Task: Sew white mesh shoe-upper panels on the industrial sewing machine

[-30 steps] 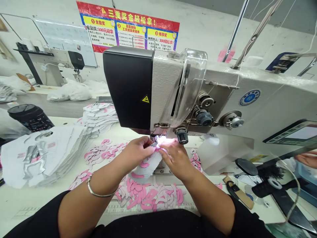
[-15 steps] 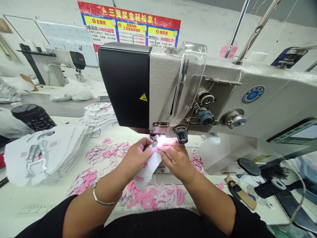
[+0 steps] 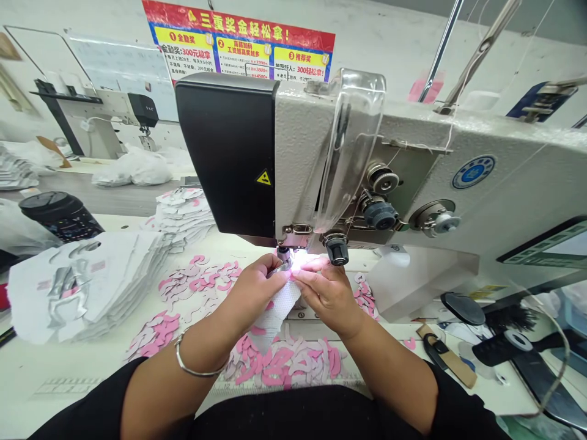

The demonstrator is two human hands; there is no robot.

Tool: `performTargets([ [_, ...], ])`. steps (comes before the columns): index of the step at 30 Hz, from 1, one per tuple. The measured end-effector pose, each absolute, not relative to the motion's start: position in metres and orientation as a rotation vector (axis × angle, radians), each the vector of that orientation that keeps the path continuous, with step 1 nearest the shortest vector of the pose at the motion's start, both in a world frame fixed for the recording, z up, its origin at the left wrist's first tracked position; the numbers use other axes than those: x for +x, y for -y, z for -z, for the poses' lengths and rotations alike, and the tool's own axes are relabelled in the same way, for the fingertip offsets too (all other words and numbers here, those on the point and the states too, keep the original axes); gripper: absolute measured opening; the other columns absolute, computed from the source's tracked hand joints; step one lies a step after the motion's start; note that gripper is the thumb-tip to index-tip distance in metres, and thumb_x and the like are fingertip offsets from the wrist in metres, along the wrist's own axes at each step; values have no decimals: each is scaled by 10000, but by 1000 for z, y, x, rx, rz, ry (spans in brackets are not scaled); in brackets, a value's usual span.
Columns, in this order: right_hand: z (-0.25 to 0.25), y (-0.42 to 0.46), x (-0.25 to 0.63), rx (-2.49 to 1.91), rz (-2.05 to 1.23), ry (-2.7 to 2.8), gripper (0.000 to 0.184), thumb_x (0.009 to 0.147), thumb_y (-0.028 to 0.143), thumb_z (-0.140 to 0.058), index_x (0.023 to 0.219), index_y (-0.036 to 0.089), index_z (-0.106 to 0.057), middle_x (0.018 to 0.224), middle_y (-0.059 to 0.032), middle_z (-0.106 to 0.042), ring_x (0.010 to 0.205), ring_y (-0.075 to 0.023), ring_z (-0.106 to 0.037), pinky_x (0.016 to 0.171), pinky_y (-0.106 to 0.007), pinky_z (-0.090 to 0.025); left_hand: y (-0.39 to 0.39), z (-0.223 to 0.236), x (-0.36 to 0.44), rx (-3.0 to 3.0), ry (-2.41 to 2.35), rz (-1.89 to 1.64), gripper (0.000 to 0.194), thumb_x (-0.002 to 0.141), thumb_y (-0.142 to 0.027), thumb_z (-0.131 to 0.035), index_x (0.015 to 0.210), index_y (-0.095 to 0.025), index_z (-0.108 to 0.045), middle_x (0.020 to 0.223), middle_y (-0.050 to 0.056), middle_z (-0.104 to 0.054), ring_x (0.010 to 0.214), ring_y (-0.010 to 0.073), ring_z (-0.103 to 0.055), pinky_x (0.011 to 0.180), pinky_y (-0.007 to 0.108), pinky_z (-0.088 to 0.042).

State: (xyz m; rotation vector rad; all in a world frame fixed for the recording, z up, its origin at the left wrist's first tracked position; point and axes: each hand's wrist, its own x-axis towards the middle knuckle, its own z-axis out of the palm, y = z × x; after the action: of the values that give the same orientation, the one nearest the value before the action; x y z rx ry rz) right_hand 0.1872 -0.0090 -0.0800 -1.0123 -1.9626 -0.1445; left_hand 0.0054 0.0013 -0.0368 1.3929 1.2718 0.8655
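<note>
Both hands meet under the lit needle area of a sewing machine (image 3: 298, 153). My left hand (image 3: 259, 287) pinches the left edge of a white textured fabric piece (image 3: 275, 316) with pink patches on it. From the other side, my right hand (image 3: 328, 293) presses thumb and fingertips on the same piece, close to the presser foot (image 3: 285, 253). The lower end of the fabric hangs towards me over a pile of curved pink and white cut pieces (image 3: 284, 360). The stitching point itself is washed out by the lamp and partly covered by fingers.
More pink cut pieces (image 3: 153, 336) lie to the left. A stack of white panels (image 3: 87, 287) and a dark cup (image 3: 62, 217) stand beyond them. On the right are a hairbrush (image 3: 509, 318) and a brown strap-like piece (image 3: 447, 354). A second sewing machine (image 3: 96, 116) stands behind.
The fabric piece has turned slightly and its lower end has swung, with both hands staying on it near the needle. The camera view has shifted a little. A hand at the right edge has gone from view.
</note>
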Motion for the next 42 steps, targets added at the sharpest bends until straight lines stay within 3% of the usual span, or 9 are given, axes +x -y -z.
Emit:
performTargets([
  [5,83,8,198,-933,189,2029,265,915,288,-561,1139,297,-701,1105,-50,-688,1042,-228,-599,940,-434,-452,-10,46,5,1335,-1122,-955,211,741,-384,-681,847,-215,-613,706,-30,-584,576,126,-520,514,235,-373],
  [10,82,7,201,-944,258,2069,319,887,281,-569,1189,282,-670,1060,-53,-689,1028,-232,-606,985,-451,-428,-27,49,2,1219,-1014,-916,272,702,-320,-739,924,-189,-655,792,0,-648,634,128,-579,572,249,-424],
  [15,80,9,197,-1002,272,2051,305,899,273,-546,1169,247,-685,1028,-77,-675,1028,-237,-598,978,-446,-436,-34,49,0,1224,-911,-866,165,721,-269,-709,847,-168,-677,668,-6,-599,553,106,-513,516,243,-361],
  [27,80,11,194,-1016,224,2019,285,916,271,-534,1161,248,-679,1007,-72,-665,1019,-234,-585,960,-439,-443,-30,45,2,1220,-914,-889,149,704,-226,-696,839,-165,-682,669,-3,-586,541,97,-481,478,229,-314],
  [34,82,8,195,-975,237,1999,269,918,237,-542,1149,238,-680,992,-73,-646,992,-232,-591,937,-449,-456,-28,41,3,1223,-884,-902,167,657,-221,-693,810,-155,-672,656,4,-597,549,113,-512,487,228,-354],
  [42,82,4,196,-951,202,1986,255,923,215,-541,1131,227,-689,995,-81,-619,971,-232,-581,909,-455,-478,-24,38,7,1218,-958,-901,137,693,-223,-662,815,-164,-637,609,-43,-515,479,60,-405,428,192,-245],
])
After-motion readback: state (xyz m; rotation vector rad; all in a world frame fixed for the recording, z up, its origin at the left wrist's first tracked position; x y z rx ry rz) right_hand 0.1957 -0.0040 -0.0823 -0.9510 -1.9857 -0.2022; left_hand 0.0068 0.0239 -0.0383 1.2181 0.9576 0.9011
